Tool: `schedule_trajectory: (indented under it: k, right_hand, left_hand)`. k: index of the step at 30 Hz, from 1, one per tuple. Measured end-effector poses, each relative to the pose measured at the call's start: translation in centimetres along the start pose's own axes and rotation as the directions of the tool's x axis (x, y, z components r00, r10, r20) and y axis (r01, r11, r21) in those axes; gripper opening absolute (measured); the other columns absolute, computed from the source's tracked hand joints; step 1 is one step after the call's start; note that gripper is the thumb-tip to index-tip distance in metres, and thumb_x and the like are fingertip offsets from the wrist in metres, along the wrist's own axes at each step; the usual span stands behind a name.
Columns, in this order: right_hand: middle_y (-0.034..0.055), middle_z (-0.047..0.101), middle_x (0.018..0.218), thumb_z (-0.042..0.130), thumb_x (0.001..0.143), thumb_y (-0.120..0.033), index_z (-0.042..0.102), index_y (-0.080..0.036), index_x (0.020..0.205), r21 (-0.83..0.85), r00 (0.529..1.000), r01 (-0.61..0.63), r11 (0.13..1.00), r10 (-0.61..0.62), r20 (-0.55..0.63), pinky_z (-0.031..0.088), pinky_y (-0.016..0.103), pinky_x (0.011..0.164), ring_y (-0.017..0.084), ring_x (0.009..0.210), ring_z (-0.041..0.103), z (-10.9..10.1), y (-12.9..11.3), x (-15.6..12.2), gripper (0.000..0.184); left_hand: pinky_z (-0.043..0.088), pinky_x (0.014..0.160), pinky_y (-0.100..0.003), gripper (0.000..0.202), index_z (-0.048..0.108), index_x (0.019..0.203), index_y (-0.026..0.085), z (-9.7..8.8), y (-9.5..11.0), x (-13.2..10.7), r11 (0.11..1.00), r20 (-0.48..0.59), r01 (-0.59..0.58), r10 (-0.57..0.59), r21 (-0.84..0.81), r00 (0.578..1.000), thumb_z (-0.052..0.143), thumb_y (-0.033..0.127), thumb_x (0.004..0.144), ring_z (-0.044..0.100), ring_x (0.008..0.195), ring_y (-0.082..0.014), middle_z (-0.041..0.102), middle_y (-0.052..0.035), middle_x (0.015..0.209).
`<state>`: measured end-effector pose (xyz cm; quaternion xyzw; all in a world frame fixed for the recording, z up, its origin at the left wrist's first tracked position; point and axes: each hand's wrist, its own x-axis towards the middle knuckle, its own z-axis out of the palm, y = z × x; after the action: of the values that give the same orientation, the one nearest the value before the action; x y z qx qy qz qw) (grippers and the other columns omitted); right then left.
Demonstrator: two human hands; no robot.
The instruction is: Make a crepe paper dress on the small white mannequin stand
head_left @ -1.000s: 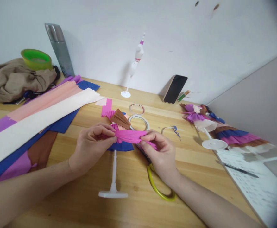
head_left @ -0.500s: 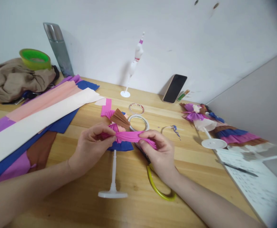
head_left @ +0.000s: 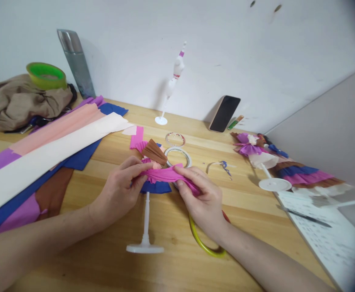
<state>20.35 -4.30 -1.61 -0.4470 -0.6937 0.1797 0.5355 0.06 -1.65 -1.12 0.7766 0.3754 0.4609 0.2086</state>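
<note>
A gathered strip of pink crepe paper stretches between my two hands. Its left end is pinched by my left hand, and its right part is held between thumb and fingers of my right hand. Just behind the strip is a small figure on a white stand, dressed in blue crepe paper with a pleated brown piece and some pink on top. The strip hides part of it. Under my right hand lie scissors with a yellow handle, partly covered.
Crepe paper sheets lie at left, near a bottle and green tape roll. Behind my hands are a white tape roll, a bare mannequin and a phone. Paper-dressed figures and a pen are at right.
My left fingers have shifted their hold at the strip's left end. The strip has dropped slightly and is folded narrower, and my right fingers have closed further over it.
</note>
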Motion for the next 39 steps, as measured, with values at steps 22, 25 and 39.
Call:
schedule_trajectory:
  k: [22, 25, 39]
  right_hand:
    - [0.0041, 0.072, 0.091, 0.057, 0.087, -0.012, 0.072, -0.025, 0.100, -0.013, 0.999, -0.023, 1.000, 0.023, 0.031, 0.054, 0.032, 0.076, 0.018, 0.087, 0.067, -0.04, 0.31, 0.13, 0.023]
    - [0.0047, 0.072, 0.093, 0.058, 0.087, -0.012, 0.072, -0.026, 0.103, -0.011, 1.000, -0.021, 1.000, 0.022, 0.021, 0.055, 0.032, 0.076, 0.018, 0.087, 0.068, -0.01, 0.45, 0.13, 0.025]
    - [0.0050, 0.072, 0.093, 0.058, 0.087, -0.013, 0.072, -0.026, 0.102, -0.057, 0.998, -0.033, 0.998, 0.036, 0.049, 0.055, 0.035, 0.079, 0.019, 0.087, 0.067, -0.14, 0.69, 0.27, 0.024]
  left_hand:
    - [0.043, 0.060, -0.023, 0.018, 0.056, 0.073, 0.019, -0.15, 0.08, 0.39, 0.997, 0.011, 0.038, -0.037, -0.062, 0.999, 0.053, 0.009, 0.087, 0.052, 0.065, -0.0106, 0.055, 0.0023, 0.071]
    - [0.046, 0.063, -0.023, 0.016, 0.061, 0.076, 0.019, 0.00, -0.10, 0.36, 0.997, -0.010, 0.030, -0.031, -0.070, 0.999, 0.055, 0.008, 0.086, 0.056, 0.069, -0.0114, 0.059, 0.0013, 0.073]
    - [0.055, 0.078, -0.024, 0.030, 0.071, 0.110, 0.025, 0.28, -0.64, -0.08, 0.999, 0.010, -0.013, 0.013, -0.049, 1.000, 0.053, 0.010, 0.092, 0.066, 0.089, -0.0139, 0.068, -0.0038, 0.095]
